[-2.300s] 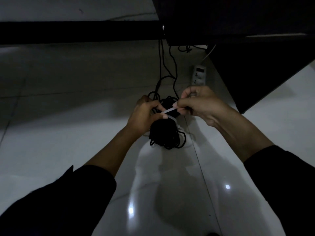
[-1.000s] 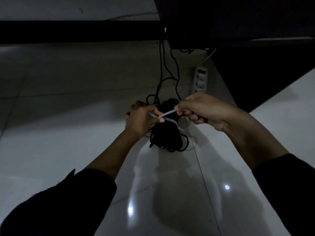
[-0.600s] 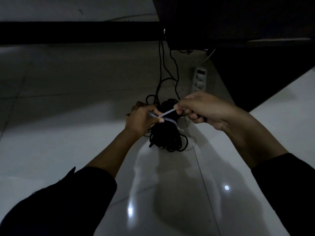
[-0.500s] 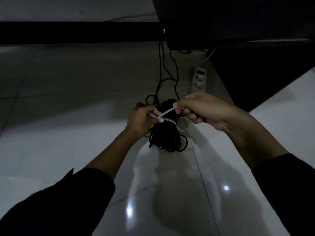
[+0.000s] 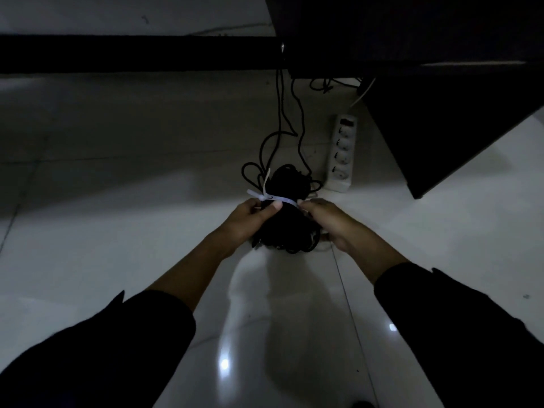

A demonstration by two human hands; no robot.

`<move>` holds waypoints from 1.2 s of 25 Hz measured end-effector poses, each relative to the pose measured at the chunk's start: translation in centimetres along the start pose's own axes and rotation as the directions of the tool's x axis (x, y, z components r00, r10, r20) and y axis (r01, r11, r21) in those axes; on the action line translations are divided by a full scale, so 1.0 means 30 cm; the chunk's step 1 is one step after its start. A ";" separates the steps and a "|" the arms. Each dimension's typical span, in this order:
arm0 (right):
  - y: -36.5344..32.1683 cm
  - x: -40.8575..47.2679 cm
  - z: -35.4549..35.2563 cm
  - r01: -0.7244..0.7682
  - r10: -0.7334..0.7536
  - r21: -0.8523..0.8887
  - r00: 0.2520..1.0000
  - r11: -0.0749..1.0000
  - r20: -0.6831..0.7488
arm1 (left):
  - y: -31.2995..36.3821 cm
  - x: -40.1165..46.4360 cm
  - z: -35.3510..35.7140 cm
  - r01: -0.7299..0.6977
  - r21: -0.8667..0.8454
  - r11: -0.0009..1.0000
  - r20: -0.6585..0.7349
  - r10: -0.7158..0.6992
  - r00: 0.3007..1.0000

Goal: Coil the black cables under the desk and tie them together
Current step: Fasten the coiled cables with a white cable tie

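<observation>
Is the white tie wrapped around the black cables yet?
Yes. The white tie circles the coiled black cables, its loose tail sticking up.

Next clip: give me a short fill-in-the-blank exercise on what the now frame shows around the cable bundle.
1. The tie wrapped around the coiled black cables is ____ in colour.
2. Beyond the bundle, a white ____ lies on the floor.
3. The left hand and right hand hold the bundle from ____ sides.

Answers: white; power strip; opposite
</observation>
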State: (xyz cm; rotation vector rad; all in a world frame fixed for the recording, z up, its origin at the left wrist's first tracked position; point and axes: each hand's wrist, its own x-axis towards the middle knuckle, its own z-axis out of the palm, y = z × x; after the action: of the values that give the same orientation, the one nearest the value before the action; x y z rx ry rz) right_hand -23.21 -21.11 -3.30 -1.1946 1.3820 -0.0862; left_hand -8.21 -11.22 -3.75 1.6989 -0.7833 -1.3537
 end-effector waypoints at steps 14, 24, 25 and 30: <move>-0.095 -0.090 0.109 0.077 -0.245 0.520 0.933 0.850 0.262 | 0.069 -0.042 -0.176 -0.050 -0.163 0.985 -0.098 0.035 0.995; -0.375 -0.077 0.358 -0.005 -0.240 0.684 0.934 0.730 0.263 | 0.221 -0.081 -0.465 -0.034 -0.383 0.923 -0.326 -0.100 0.940; -0.410 -0.075 0.380 0.005 -0.241 0.694 0.939 0.720 0.244 | 0.226 -0.084 -0.490 -0.053 -0.461 0.886 -0.353 -0.129 0.927; -0.589 -0.041 0.483 0.103 -0.354 0.708 0.910 0.699 0.218 | 0.268 -0.038 -0.614 -0.124 -0.810 0.574 -0.278 -0.189 0.942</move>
State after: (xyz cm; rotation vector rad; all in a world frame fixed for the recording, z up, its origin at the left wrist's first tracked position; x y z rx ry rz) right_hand -2.26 -19.93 5.84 -0.6907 0.7583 -0.5110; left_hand 9.55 -10.22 5.65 1.1028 0.1298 -1.1197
